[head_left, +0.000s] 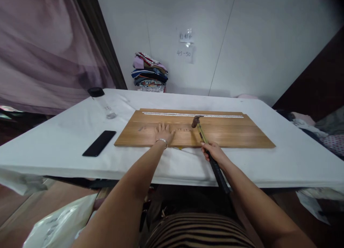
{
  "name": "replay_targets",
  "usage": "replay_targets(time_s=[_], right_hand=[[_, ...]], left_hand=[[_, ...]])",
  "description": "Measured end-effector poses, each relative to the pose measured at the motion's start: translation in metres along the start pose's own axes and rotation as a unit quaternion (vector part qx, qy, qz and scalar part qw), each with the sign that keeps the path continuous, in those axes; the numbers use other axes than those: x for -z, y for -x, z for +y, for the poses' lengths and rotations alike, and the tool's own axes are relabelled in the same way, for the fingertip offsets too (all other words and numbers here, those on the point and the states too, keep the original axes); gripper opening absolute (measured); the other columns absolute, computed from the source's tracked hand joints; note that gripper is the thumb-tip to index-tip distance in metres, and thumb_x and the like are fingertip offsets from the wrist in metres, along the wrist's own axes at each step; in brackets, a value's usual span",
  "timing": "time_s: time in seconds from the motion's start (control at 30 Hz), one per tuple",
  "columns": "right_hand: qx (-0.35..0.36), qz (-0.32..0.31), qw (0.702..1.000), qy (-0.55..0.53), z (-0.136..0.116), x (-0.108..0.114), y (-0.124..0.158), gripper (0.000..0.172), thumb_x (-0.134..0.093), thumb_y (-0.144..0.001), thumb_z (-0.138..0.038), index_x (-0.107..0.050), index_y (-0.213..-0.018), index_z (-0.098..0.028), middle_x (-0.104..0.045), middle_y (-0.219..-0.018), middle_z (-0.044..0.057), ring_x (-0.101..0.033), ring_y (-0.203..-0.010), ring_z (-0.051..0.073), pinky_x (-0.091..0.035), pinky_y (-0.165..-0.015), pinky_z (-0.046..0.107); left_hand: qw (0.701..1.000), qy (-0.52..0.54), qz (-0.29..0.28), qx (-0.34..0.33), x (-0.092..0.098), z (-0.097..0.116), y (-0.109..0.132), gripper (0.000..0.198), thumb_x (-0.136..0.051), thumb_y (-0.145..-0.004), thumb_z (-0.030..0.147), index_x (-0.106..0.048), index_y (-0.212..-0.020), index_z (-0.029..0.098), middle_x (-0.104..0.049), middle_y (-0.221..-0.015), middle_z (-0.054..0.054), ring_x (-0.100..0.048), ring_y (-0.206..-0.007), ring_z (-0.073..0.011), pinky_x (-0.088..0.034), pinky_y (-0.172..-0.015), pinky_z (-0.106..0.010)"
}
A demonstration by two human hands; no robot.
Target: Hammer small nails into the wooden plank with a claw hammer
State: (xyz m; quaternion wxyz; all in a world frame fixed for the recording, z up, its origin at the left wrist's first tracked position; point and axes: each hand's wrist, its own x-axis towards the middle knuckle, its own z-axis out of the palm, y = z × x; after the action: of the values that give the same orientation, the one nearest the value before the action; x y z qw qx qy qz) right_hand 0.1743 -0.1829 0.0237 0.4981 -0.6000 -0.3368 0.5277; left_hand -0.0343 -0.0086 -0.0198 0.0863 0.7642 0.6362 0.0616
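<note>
A wide wooden board (233, 133) lies flat on the table in front of me. My left hand (163, 133) rests on it palm down, fingers spread. My right hand (213, 151) is wrapped round the handle of a claw hammer (202, 133), its black grip end pointing back toward me. The hammer's rusty head is raised a little over the board. Between the hand and the hammer head, a row of small nails (184, 129) shows on the wood. Some small marks or bits (142, 128) are on the board left of my left hand, too small to make out.
A black phone (99, 143) and a clear bottle with a black cap (103, 101) lie left of the board on the white-covered table (298, 151). White strips (192, 115) run along the board's far side. Folded clothes (149, 72) are stacked by the wall.
</note>
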Motion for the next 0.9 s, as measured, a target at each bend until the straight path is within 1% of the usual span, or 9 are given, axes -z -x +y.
replay_targets(time_s=[0.13, 0.3, 0.4, 0.57, 0.67, 0.83, 0.9], right_hand=[[-0.001, -0.002, 1.000, -0.009, 0.0037, 0.0013, -0.0001, 0.037, -0.074, -0.068, -0.045, -0.059, -0.092, -0.020, -0.054, -0.057, -0.008, -0.040, -0.038, 0.007, -0.031, -0.035, 0.021], [-0.007, -0.012, 1.000, 0.014, 0.0069, 0.0024, -0.0010, 0.036, -0.075, -0.068, -0.048, -0.055, -0.083, -0.022, -0.054, -0.057, -0.008, -0.040, -0.038, 0.007, -0.032, -0.035, 0.022], [-0.005, -0.012, 1.000, 0.016, 0.0088, 0.0025, -0.0012, 0.039, -0.076, -0.067, -0.051, -0.051, -0.078, -0.023, -0.053, -0.056, -0.008, -0.040, -0.038, 0.007, -0.032, -0.035, 0.022], [-0.008, -0.013, 1.000, 0.017, 0.0095, 0.0022, -0.0021, 0.041, -0.078, -0.065, -0.052, -0.051, -0.076, -0.023, -0.051, -0.056, -0.008, -0.040, -0.037, 0.006, -0.032, -0.034, 0.021], [-0.003, -0.008, 1.000, 0.013, 0.0092, 0.0021, -0.0035, 0.040, -0.077, -0.066, -0.051, -0.052, -0.079, -0.023, -0.052, -0.057, -0.008, -0.042, -0.038, 0.007, -0.032, -0.035, 0.021], [-0.014, -0.014, 1.000, 0.021, 0.0090, 0.0025, -0.0050, 0.039, -0.076, -0.070, -0.050, -0.047, -0.073, -0.024, -0.051, -0.055, -0.008, -0.040, -0.037, 0.006, -0.032, -0.035, 0.021], [-0.016, -0.013, 1.000, 0.019, 0.0080, 0.0025, -0.0044, 0.037, -0.076, -0.071, -0.048, -0.049, -0.075, -0.023, -0.051, -0.055, -0.008, -0.040, -0.037, 0.007, -0.032, -0.035, 0.021]], left_hand=[[1.000, -0.008, -0.005, -0.004, 0.0006, -0.0002, -0.0001, 0.073, -0.029, -0.102, 0.057, -0.044, -0.162, 0.016, -0.029, -0.174, -0.015, -0.022, -0.161, -0.0354, -0.018, -0.130, -0.057], [1.000, -0.012, -0.006, 0.000, 0.0004, 0.0015, -0.0002, 0.073, -0.028, -0.102, 0.057, -0.045, -0.161, 0.016, -0.028, -0.175, -0.015, -0.022, -0.162, -0.0346, -0.019, -0.130, -0.057], [1.000, -0.009, -0.008, 0.004, 0.0014, 0.0025, 0.0010, 0.074, -0.029, -0.102, 0.057, -0.043, -0.162, 0.017, -0.027, -0.175, -0.014, -0.021, -0.162, -0.0344, -0.018, -0.130, -0.057], [1.000, -0.004, -0.008, 0.000, 0.0036, 0.0026, 0.0030, 0.073, -0.029, -0.102, 0.056, -0.043, -0.162, 0.016, -0.028, -0.175, -0.014, -0.021, -0.162, -0.0349, -0.019, -0.130, -0.057], [1.000, -0.009, -0.005, -0.001, 0.0033, 0.0022, 0.0029, 0.073, -0.029, -0.102, 0.056, -0.044, -0.162, 0.016, -0.028, -0.175, -0.014, -0.021, -0.162, -0.0345, -0.018, -0.130, -0.057], [1.000, -0.008, -0.006, 0.000, 0.0024, 0.0021, 0.0019, 0.073, -0.029, -0.102, 0.057, -0.045, -0.161, 0.019, -0.029, -0.175, -0.013, -0.022, -0.161, -0.0343, -0.019, -0.130, -0.056], [1.000, -0.008, -0.003, 0.001, 0.0017, 0.0020, 0.0015, 0.073, -0.030, -0.102, 0.057, -0.045, -0.161, 0.018, -0.029, -0.174, -0.013, -0.024, -0.161, -0.0344, -0.019, -0.130, -0.056]])
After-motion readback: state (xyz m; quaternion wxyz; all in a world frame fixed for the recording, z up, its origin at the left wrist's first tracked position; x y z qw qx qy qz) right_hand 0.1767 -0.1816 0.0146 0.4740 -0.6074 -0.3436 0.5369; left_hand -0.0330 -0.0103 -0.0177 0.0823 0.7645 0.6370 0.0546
